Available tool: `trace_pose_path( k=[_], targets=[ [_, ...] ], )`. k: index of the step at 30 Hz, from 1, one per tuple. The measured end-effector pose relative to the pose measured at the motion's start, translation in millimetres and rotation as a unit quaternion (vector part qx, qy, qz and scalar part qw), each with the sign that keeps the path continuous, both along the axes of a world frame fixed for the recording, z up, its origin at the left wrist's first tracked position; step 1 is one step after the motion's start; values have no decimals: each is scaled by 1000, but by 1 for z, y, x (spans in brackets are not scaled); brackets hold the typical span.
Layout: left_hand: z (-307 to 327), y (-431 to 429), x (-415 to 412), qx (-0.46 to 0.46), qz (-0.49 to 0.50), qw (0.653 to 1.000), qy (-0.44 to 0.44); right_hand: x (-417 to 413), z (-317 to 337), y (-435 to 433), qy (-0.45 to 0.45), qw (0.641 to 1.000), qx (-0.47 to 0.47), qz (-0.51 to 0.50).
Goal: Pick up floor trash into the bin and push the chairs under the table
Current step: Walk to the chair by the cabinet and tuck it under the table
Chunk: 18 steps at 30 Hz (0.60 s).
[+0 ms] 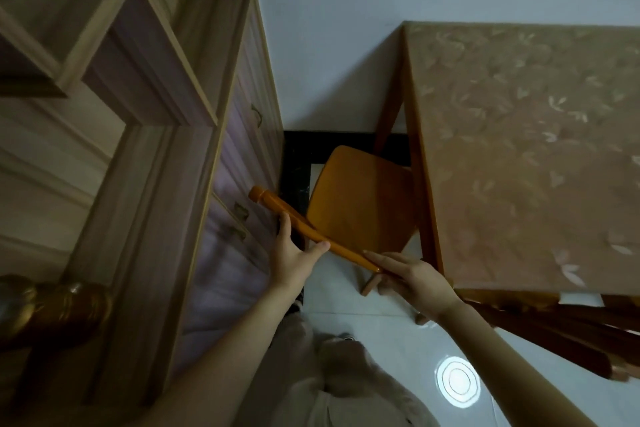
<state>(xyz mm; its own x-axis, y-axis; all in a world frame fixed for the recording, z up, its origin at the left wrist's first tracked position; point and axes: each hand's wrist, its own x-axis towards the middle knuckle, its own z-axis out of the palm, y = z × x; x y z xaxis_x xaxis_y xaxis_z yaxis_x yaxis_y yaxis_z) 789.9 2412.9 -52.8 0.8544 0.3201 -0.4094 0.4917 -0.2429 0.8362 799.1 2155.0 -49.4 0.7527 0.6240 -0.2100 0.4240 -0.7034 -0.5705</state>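
Observation:
An orange wooden chair [360, 204] stands at the left end of the table [519, 156], its seat partly under the tabletop. Both my hands are on the chair's top back rail [277, 204]. My left hand [292, 253] grips the rail, thumb on the near side and fingers over the far side. My right hand [412, 277] lies along the rail's right end with straight fingers pressed on it. No floor trash or bin is in view.
A tall wooden cabinet with drawers [194, 156] stands close on the left, leaving a narrow gap beside the chair. Another chair's back [540, 333] shows under the table's near edge. The white wall is behind; the tiled floor [398, 350] lies below.

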Motion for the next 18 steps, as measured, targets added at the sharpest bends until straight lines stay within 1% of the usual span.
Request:
trace_pose_path(
  k=[4, 10, 15, 18],
  targets=[
    [-6, 13, 23, -7, -4, 1000, -3, 14, -3, 11, 8, 999, 29, -24],
    [2, 45, 90, 11, -57, 998, 7, 54, -7, 49, 20, 993, 68, -91],
    [8, 74, 147, -22, -98, 995, 30, 90, -10, 86, 37, 985, 85, -146],
    [9, 87, 164, -52, -85, 994, 45, 101, -10, 104, 26, 983, 84, -159]
  ],
)
